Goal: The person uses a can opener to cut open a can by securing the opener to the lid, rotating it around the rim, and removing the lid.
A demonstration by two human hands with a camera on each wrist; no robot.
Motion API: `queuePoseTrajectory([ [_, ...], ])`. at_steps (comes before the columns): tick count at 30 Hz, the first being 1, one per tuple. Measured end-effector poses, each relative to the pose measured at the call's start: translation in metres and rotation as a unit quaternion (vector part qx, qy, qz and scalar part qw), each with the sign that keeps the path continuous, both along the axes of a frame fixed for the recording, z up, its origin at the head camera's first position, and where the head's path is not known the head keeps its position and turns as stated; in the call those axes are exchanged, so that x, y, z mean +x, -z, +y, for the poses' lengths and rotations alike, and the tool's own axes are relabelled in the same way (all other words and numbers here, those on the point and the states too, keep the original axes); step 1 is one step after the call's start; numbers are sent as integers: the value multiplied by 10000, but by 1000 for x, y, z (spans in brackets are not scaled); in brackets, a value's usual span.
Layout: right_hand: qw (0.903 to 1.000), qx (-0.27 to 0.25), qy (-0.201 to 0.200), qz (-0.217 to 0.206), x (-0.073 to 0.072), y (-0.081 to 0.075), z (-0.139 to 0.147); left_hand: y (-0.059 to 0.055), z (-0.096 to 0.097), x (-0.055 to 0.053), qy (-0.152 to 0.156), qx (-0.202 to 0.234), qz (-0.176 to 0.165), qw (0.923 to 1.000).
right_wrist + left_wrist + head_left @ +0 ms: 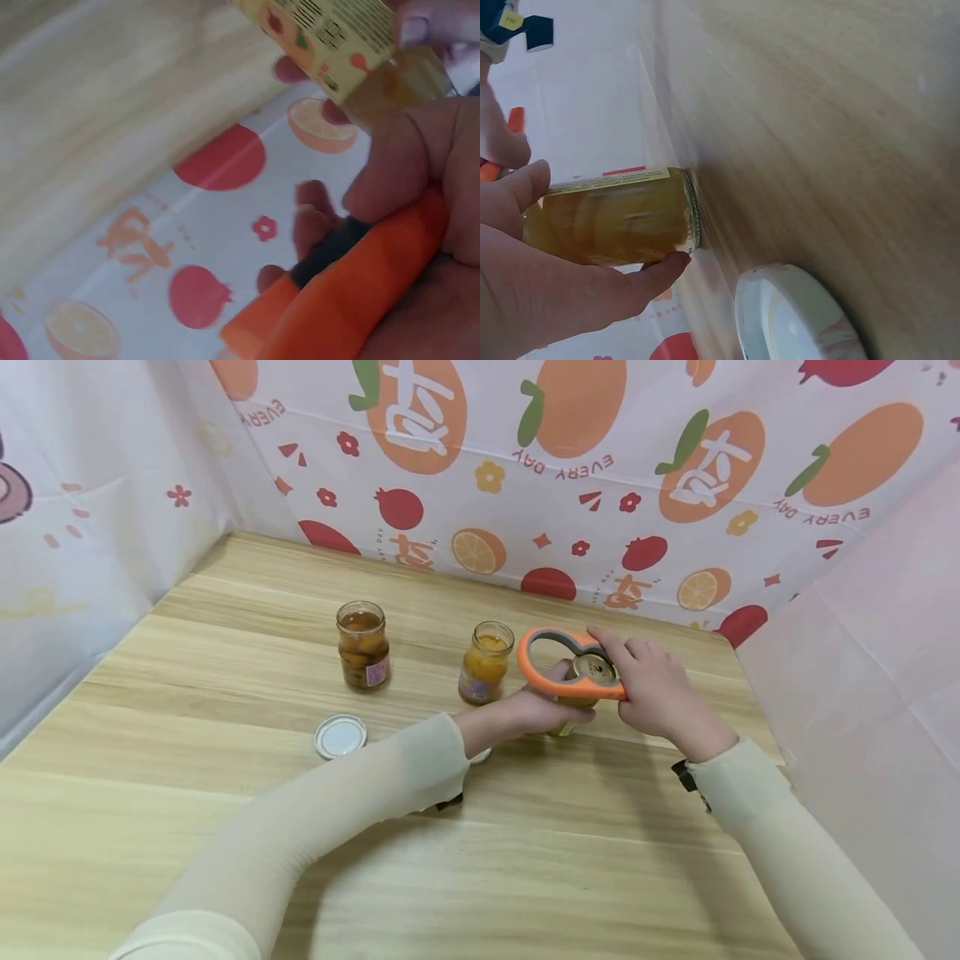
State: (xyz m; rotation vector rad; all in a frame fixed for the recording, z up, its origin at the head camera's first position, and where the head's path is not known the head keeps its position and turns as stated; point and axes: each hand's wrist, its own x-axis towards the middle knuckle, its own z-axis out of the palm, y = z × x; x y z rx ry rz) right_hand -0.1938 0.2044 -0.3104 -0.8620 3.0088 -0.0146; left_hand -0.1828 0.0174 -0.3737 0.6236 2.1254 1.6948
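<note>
Pale sleeve [262,827] of the left arm nearest, crossing over the wooden table [600,860]. Left hand [525,710] wrapped round a capped jar [619,221], gripping its side; jar is right of centre, roughly upright, yellowish contents, pale label. Hard to tell whether its base touches the table. Right hand [660,689] grips an orange and grey opener [570,688], fingers curled on its right end; the smaller ring sits round the jar's gold lid [596,668]. Uncovered jar of orange fruit [483,667] just left of that, darker fruit jar [363,647] further left. White lid [340,737] in front of the darker jar, second lid [481,757] partly hidden by the left arm
</note>
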Motion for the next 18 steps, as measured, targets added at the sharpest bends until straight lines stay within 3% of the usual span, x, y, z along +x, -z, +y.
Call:
queuePoseTrajectory([
  [6, 9986, 528, -28, 42, 5, -8, -5, 1, 0, 0, 247, -70, 155, 9995],
  [18, 9989, -149, 11, 435, 5, -2, -2, 2, 10, -3, -52, 498, 483, 9976],
])
